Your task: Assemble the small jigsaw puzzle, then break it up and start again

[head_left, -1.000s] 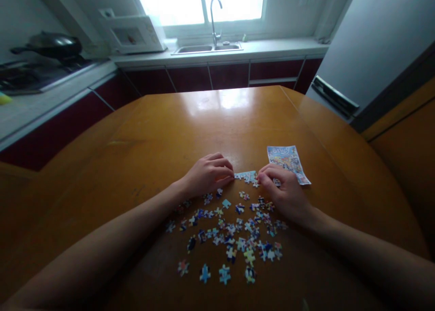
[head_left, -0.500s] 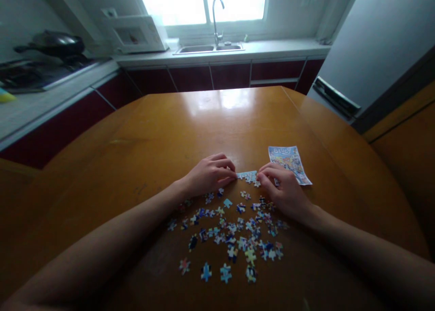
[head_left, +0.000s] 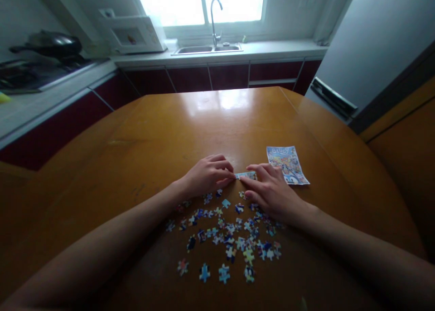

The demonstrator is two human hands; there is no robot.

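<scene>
A short strip of joined jigsaw pieces point(head_left: 246, 175), light blue along its far edge, lies flat on the wooden table, partly covered by fingers. At its left end, the thumb and bent fingers of my left hand point(head_left: 215, 174) close together on the edge. My right hand point(head_left: 270, 188) reaches over the strip from the right, fingers apart, with the index fingertip pressing on its near side. Loose jigsaw pieces point(head_left: 230, 228) are scattered nearer to me, some of them under my right hand. A printed picture sheet point(head_left: 292, 164) lies just beyond my right hand.
The large wooden table point(head_left: 190, 134) fills the middle. Beyond it are a counter with a sink point(head_left: 194, 50), a faucet point(head_left: 213, 21) and a white microwave point(head_left: 132, 35). A pan point(head_left: 56, 44) sits on the stove at left, and a fridge point(head_left: 374, 44) stands at right.
My right hand has moved left over the strip, its fingers going from a pinch at the right end to spread out with the index finger pressing down. My left hand keeps its place.
</scene>
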